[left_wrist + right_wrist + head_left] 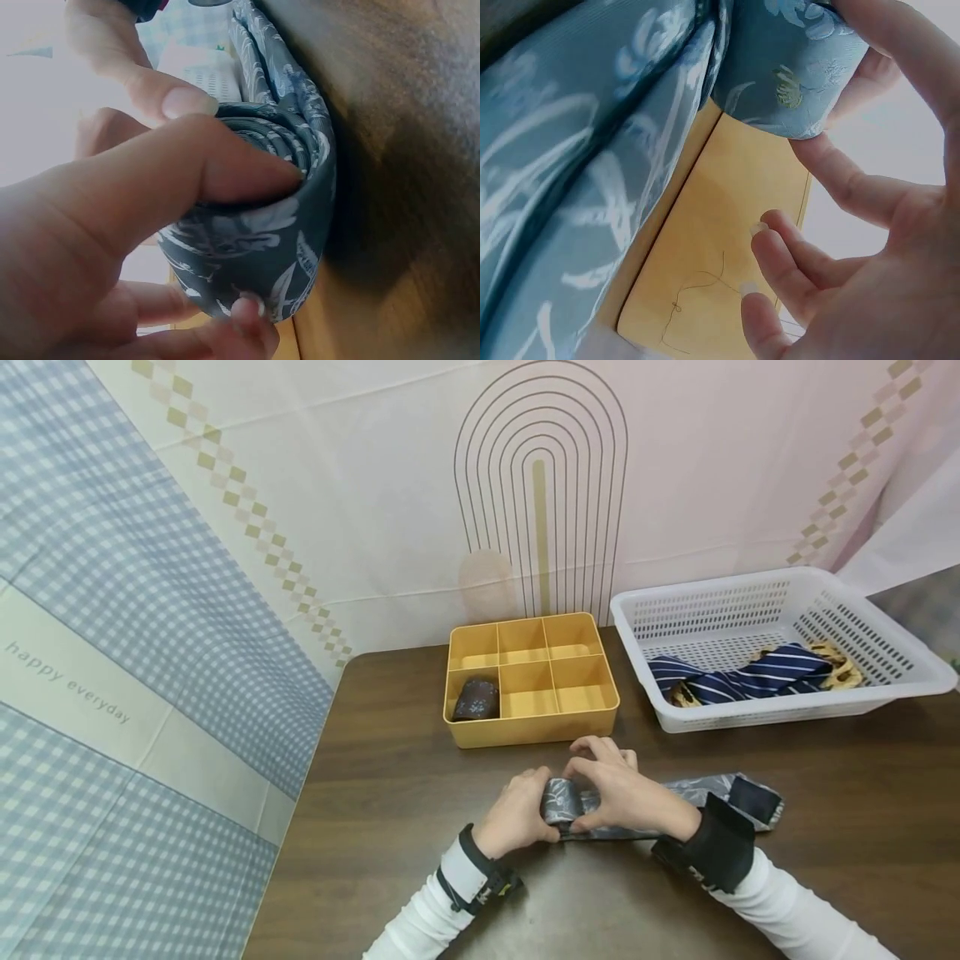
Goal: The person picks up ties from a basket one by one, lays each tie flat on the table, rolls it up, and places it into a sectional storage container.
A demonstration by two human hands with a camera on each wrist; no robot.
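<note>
On the dark wooden table (390,793), just in front of the yellow plastic divided box (532,727), both hands are gripping a grey floral-patterned silk tie (561,802). The left hand (516,817) and right hand (626,793) are curling round its rolled end, while its unrolled length is trailing rightward, lying left-to-right.

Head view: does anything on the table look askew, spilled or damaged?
Nothing stands out. The grey patterned tie is part-rolled between the left hand and right hand; one rolled dark tie sits in the yellow divided box; loose ties lie in the white basket.
</note>
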